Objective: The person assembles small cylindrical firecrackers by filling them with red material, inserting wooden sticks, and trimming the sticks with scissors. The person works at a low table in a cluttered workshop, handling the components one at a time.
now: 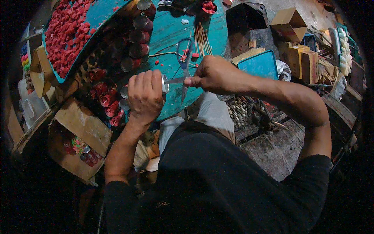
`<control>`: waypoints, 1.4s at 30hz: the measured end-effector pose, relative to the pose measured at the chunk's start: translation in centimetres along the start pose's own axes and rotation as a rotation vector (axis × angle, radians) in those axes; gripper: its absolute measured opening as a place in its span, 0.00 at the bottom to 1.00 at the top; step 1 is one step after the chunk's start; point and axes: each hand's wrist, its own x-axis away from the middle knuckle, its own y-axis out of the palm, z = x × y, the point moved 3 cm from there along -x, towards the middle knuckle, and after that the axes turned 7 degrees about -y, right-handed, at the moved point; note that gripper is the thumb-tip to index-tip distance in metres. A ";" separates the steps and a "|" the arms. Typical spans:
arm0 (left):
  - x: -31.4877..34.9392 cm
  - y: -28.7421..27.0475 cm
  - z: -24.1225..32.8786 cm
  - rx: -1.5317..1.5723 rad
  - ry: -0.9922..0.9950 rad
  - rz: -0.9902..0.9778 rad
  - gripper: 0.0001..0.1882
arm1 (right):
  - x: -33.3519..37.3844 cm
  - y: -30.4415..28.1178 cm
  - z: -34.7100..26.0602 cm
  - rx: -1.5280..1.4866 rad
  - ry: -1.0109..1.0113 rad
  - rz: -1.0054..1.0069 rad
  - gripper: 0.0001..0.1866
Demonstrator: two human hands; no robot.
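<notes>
Over the teal tabletop [171,27], the left hand [145,95] is clenched around a small metal tube [165,83], its long axis running sideways. The right hand [212,74], at three o'clock from the tube, pinches a thin metal tool [177,80] whose tip meets the tube's open end.

A small craft workshop, dim and crowded; a worn turquoise table [202,29] carries a tray of red wax-like chunks [68,31], rows of metal tube moulds [136,37], thin sticks [202,39] and scissors [185,58]; cardboard boxes [290,23] (some open) stand about on a stained concrete floor [272,148].
</notes>
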 end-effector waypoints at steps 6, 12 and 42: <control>0.8 1.2 -2.5 0.776 -0.371 -0.757 0.22 | 2.1 0.4 -1.6 0.910 -0.921 0.455 0.20; 1.8 3.6 -4.0 1.154 -0.450 -1.171 0.23 | 3.1 -0.8 -1.1 1.114 -1.107 0.552 0.18; 1.4 -1.0 -4.3 0.474 -0.212 -0.143 0.30 | 1.9 0.6 -5.8 0.723 -0.573 0.673 0.16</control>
